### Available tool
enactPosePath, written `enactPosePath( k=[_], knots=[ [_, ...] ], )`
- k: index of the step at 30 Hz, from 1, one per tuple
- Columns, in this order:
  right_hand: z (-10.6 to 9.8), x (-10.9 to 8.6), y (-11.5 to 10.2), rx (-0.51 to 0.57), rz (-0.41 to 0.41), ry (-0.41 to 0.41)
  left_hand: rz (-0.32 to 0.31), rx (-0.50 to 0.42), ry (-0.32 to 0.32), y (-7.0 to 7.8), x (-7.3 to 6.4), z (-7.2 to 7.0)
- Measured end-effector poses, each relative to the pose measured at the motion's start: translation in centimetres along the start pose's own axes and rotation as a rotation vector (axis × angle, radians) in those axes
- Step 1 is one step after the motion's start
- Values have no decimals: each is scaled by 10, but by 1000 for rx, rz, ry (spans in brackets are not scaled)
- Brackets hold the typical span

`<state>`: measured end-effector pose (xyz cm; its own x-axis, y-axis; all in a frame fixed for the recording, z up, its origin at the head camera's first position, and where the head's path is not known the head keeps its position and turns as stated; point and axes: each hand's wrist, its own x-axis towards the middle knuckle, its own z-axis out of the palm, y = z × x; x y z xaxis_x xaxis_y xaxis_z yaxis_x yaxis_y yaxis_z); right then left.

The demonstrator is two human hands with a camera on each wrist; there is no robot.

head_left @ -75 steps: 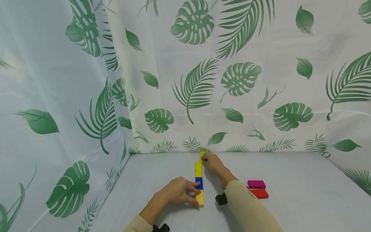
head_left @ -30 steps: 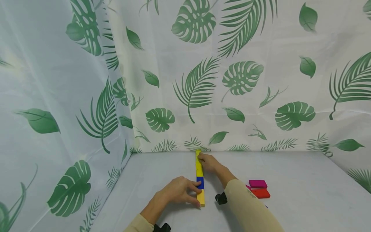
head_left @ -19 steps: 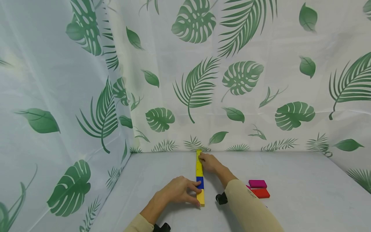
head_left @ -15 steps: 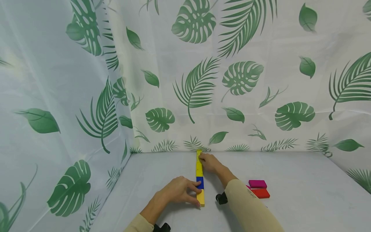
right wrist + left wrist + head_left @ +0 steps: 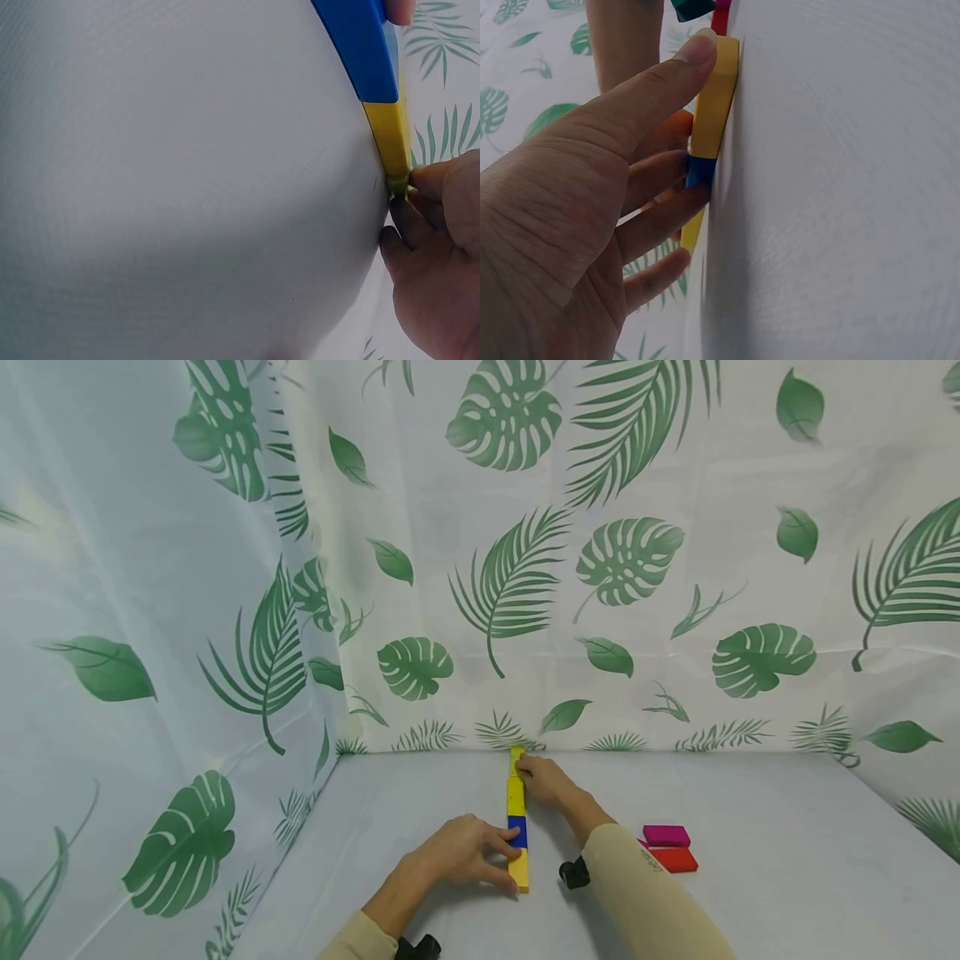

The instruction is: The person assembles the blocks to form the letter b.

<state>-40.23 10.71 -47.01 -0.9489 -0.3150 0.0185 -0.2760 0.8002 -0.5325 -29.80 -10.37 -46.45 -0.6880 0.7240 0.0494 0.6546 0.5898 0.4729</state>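
A row of wooden-looking blocks lies end to end on the white table. From near to far come a yellow block (image 5: 519, 878), a blue block (image 5: 518, 822), a second yellow block (image 5: 516, 799) and a far yellow block (image 5: 514, 763). My left hand (image 5: 463, 852) rests along the row's left side, fingers touching the blue block and thumb at the near yellow block's end (image 5: 718, 97). At the far end, my right hand (image 5: 551, 783) pinches the far yellow block, whose tip shows between the fingers in the right wrist view. My fingers partly cover it there.
Right of the row lie a magenta block (image 5: 666, 836) and a red block (image 5: 675, 860), with another pink piece mostly hidden by the right sleeve (image 5: 645, 893). A leaf-patterned cloth (image 5: 652, 660) rises right behind the row's far end.
The far yellow block was offset to the right 2.5 seconds ago; my right hand has moved it left into the row, then very slightly back right. The left hand has stayed nearly still.
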Motion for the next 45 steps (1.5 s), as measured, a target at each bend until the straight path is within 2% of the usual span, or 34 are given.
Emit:
enactPosePath(
  k=[18, 33, 45],
  knots=[
    [-1, 0, -1, 26, 38, -51, -11, -20, -5, 1, 0, 0],
    [2, 0, -2, 26, 20, -39, -25, -22, 0, -1, 0, 2],
    [3, -3, -8, -5, 75, -38, -25, -2, -4, -1, 0, 1]
  ],
)
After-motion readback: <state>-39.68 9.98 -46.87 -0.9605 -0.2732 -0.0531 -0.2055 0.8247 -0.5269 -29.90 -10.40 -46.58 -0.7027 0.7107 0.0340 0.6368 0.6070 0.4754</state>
